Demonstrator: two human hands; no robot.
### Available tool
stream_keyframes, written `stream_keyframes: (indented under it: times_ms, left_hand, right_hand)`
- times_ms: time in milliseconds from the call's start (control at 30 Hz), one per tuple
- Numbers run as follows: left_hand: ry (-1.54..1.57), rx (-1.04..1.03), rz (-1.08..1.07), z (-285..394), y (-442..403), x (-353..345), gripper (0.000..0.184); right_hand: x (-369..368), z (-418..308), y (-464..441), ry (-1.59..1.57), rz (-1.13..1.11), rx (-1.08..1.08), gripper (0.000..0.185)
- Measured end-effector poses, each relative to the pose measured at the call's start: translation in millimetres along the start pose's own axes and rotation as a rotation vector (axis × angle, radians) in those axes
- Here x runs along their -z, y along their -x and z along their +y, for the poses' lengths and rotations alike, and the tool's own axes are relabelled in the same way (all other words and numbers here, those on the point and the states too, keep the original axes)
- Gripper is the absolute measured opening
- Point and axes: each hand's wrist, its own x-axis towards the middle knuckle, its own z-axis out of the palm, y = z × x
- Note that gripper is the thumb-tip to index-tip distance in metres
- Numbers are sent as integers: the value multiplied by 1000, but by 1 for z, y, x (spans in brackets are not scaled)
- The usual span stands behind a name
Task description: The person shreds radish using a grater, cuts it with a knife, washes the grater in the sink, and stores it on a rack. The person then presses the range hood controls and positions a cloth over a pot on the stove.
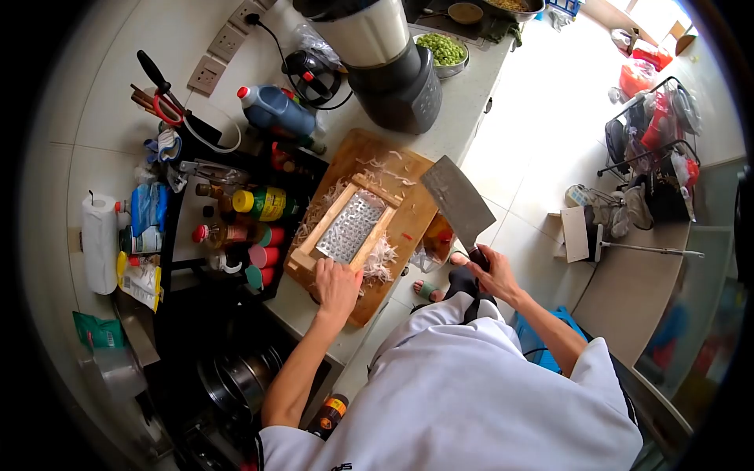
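Clearly, from my seat far off, the work centres on a grater point(351, 228), a pale wooden frame around a perforated metal plate, lying flat on the cutting board point(361, 310). Whitish shreds point(378, 261) are heaped along its sides, and more cling about the plate. I see the left hand point(338, 286) on the near end of the frame, fingers bent over it; I cannot tell whether they grip or merely press. The right hand point(491, 272) is closed around the dark handle of a cleaver point(458, 200), whose broad grey blade is held up beside the board, angled away from the body. In my view, its corner comes close to the board's edge; I can't judge whether they touch.

The left hand covers part of the frame's near end, and the shreds hide some of the wood. Beyond the board stands a blender point(404, 94), with a bowl point(465, 63) of green pieces behind it. To the left I have a blue jug point(279, 112) with a red cap, a yellow-labelled bottle point(269, 203) among other containers, and red-handled scissors point(168, 110).

The board rests on a light counter point(452, 110); pale tiles cover the floor point(534, 118), and a rack point(611, 167) holding bags stands across the room.
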Motion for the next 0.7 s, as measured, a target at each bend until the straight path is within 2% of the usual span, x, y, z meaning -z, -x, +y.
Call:
stream_keyframes:
  times_ms: [100, 200, 233, 267, 333, 533, 567, 600, 667, 700]
  left_hand:
    - [95, 22, 99, -9, 4, 19, 36]
    - [461, 210, -45, -25, 9, 60, 37]
    - [863, 421, -177, -35, 10, 72, 38]
    - [1332, 516, -287, -62, 19, 56, 41]
    - [1912, 522, -375, -81, 21, 76, 50]
    - [2600, 218, -334, -97, 13, 39, 59]
    - [2654, 449, -296, -94, 7, 23, 58]
    - [2739, 472, -336, -90, -2, 5, 53]
    - [2642, 745, -383, -81, -24, -33, 46]
    - [2665, 778, -397, -78, -28, -34, 43]
  right_hand:
    - [-1, 3, 1, 2, 7, 20, 30]
    - [-2, -1, 3, -21, 10, 9, 30]
    - [-2, -1, 3, -27, 9, 4, 30]
    - [-2, -2, 3, -32, 8, 0, 30]
    - [-2, -6, 4, -25, 1, -8, 29]
    - [-4, -14, 8, -28, 19, -4, 28]
    - [-4, -16, 9, -25, 24, -2, 28]
    - [-4, -18, 9, -30, 24, -3, 29]
    - [-5, -21, 12, -41, 21, -9, 31]
    - [-7, -20, 14, -25, 32, -2, 32]
